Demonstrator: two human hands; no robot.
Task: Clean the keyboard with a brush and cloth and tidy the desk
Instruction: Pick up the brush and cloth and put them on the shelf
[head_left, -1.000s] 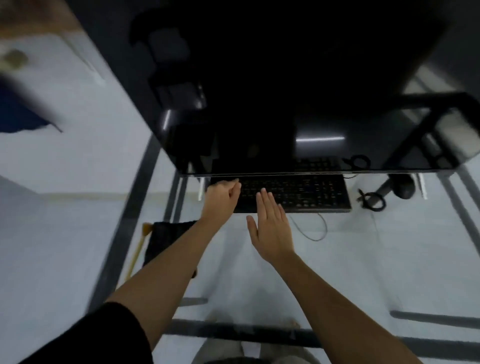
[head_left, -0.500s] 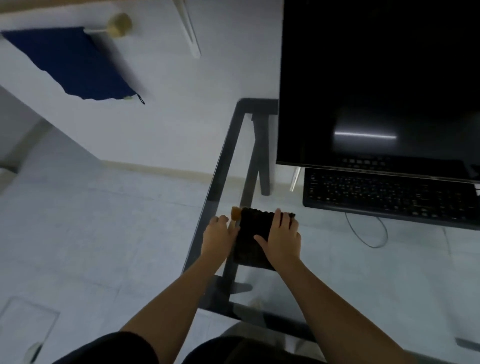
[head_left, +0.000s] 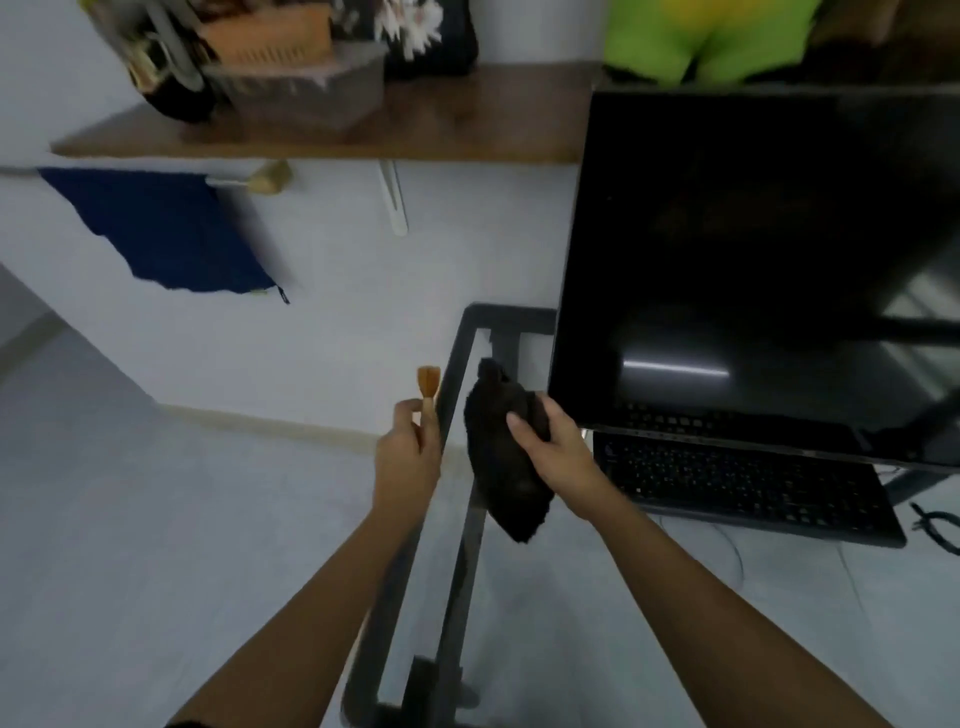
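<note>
My left hand (head_left: 408, 457) pinches a small brush (head_left: 428, 389) with an orange-brown tip, held upright beside the left edge of the glass desk (head_left: 457, 364). My right hand (head_left: 553, 449) grips a crumpled black cloth (head_left: 501, 457), lifted above the desk's left part. The black keyboard (head_left: 743, 483) lies flat to the right, under the lower edge of the dark monitor (head_left: 753, 270). Neither hand touches the keyboard.
A wooden wall shelf (head_left: 363, 135) with a clear bin and clutter hangs above. A blue cloth (head_left: 161, 228) hangs on the wall at left. A coiled black cable (head_left: 935, 525) lies at the keyboard's right end. The desk's metal frame shows through the glass.
Both hands left the keyboard and went to the desk's left edge. The left hand picked up the brush and the right hand lifted the black cloth off the glass. The view tilted upward.
</note>
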